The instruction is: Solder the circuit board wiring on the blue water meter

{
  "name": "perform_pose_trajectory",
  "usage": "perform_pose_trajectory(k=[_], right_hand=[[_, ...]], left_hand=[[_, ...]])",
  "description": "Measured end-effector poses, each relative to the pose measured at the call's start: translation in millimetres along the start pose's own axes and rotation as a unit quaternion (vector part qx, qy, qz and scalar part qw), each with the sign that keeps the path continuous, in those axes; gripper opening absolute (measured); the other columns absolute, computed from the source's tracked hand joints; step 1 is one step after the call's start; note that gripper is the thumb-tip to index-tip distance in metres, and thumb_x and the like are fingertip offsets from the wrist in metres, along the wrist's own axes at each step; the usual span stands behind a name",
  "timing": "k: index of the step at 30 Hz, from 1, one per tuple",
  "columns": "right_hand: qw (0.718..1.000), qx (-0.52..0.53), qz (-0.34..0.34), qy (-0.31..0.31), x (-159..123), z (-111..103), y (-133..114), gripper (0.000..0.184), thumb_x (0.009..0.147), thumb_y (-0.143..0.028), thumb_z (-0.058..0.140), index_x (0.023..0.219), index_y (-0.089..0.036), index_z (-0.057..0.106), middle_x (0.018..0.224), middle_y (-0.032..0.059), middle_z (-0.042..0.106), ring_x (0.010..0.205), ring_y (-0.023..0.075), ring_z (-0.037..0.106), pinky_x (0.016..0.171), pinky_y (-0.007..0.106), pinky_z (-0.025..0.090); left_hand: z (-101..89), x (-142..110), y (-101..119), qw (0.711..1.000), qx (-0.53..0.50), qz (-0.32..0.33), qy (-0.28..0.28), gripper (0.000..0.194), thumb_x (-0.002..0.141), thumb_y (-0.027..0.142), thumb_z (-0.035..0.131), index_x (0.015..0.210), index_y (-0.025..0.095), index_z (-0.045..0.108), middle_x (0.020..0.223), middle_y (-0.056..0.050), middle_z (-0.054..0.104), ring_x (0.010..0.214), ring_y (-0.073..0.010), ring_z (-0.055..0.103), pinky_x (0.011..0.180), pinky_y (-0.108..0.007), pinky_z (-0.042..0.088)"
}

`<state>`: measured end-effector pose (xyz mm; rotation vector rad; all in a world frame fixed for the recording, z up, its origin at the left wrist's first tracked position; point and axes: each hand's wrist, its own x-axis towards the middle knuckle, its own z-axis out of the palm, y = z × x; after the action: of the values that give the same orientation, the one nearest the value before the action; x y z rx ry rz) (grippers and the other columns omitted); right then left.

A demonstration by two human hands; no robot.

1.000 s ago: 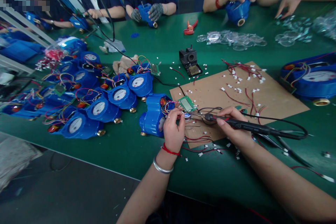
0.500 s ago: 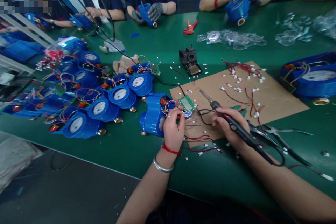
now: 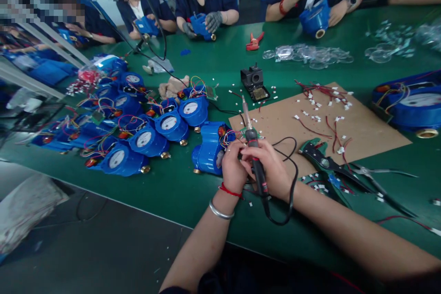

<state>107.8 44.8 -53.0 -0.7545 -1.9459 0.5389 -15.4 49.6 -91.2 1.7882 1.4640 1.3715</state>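
Note:
My right hand (image 3: 274, 170) is closed round the handle of a soldering iron (image 3: 261, 178), whose metal tip points away from me and upward. Beside it, fingers bent together, is my left hand (image 3: 234, 167); what its fingertips hold, if anything, is hidden. The two hands meet at the fingers. Just beyond them a small green circuit board (image 3: 257, 135) shows only in part behind the iron. Coloured wires run near it to an opened blue water meter (image 3: 208, 149), which lies left of my left hand.
Several blue meters (image 3: 148, 142) crowd the left. Brown cardboard (image 3: 372, 124) carries loose red-black wires. Green-handled wire strippers (image 3: 320, 158) and pliers (image 3: 365, 177) lie right. Beyond stand a black soldering stand (image 3: 253, 78) and red cutters (image 3: 255, 41). Co-workers handle meters across the table.
My right hand has brought the soldering iron left, up against my left hand, and the iron now stands steeper in view. The circuit board has become mostly covered. The camera view has shifted slightly.

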Motion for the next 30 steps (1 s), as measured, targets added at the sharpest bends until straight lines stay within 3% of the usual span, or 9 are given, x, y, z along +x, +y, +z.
perform_pose_trajectory(k=[4, 7, 12, 17, 26, 30], right_hand=[[0.992, -0.059, 0.062, 0.088, -3, -10, 9, 0.042, 0.084, -0.014, 0.055, 0.122, -0.028, 0.045, 0.110, 0.0073, 0.049, 0.090, 0.0188, 0.059, 0.085, 0.038, 0.049], [0.988, -0.085, 0.085, 0.094, -7, -12, 22, 0.042, 0.084, -0.016, 0.056, 0.124, -0.025, 0.045, 0.110, 0.0088, 0.050, 0.086, 0.0190, 0.060, 0.087, 0.040, 0.048], [0.986, -0.116, 0.081, 0.092, -13, -5, 35, 0.040, 0.084, -0.019, 0.057, 0.122, -0.024, 0.047, 0.115, 0.0106, 0.050, 0.104, 0.0242, 0.054, 0.089, 0.041, 0.047], [0.988, -0.087, 0.094, 0.087, -14, -1, 34, 0.038, 0.086, -0.019, 0.054, 0.123, -0.025, 0.047, 0.116, 0.0094, 0.050, 0.102, 0.0222, 0.056, 0.090, 0.040, 0.047], [0.991, -0.080, 0.077, 0.077, -22, 2, 44, 0.042, 0.088, -0.018, 0.049, 0.128, -0.026, 0.044, 0.124, 0.0093, 0.051, 0.110, 0.0224, 0.054, 0.093, 0.040, 0.047], [0.991, -0.087, 0.067, 0.074, -15, -6, 37, 0.041, 0.087, -0.017, 0.050, 0.127, -0.025, 0.045, 0.118, 0.0084, 0.056, 0.110, 0.0217, 0.054, 0.095, 0.040, 0.046]], left_hand=[[0.9, -1, 1, 0.999, 0.035, -0.001, 0.004, 0.010, 0.084, 0.009, 0.051, 0.086, 0.018, 0.055, 0.102, -0.008, 0.062, 0.102, -0.0209, 0.056, 0.090, -0.038, 0.045], [0.5, -3, 3, 0.999, 0.047, 0.016, -0.001, 0.013, 0.086, 0.010, 0.050, 0.095, 0.018, 0.055, 0.113, -0.010, 0.059, 0.112, -0.0223, 0.053, 0.094, -0.041, 0.045], [-2.1, -6, 10, 0.995, 0.082, 0.044, -0.028, 0.029, 0.087, 0.016, 0.052, 0.115, 0.017, 0.050, 0.130, -0.013, 0.048, 0.124, -0.0225, 0.044, 0.102, -0.041, 0.042], [-4.4, -5, 12, 0.993, 0.093, 0.044, -0.065, 0.023, 0.086, 0.019, 0.053, 0.109, 0.019, 0.055, 0.124, -0.012, 0.051, 0.119, -0.0236, 0.048, 0.099, -0.040, 0.044], [-5.9, -4, 11, 0.995, 0.081, 0.039, -0.046, 0.013, 0.090, 0.019, 0.049, 0.098, 0.020, 0.059, 0.116, -0.010, 0.058, 0.113, -0.0226, 0.053, 0.096, -0.040, 0.044], [-4.5, -4, 10, 0.998, 0.051, 0.023, -0.024, 0.010, 0.090, 0.016, 0.048, 0.090, 0.019, 0.057, 0.110, -0.009, 0.061, 0.110, -0.0205, 0.054, 0.095, -0.038, 0.043]])
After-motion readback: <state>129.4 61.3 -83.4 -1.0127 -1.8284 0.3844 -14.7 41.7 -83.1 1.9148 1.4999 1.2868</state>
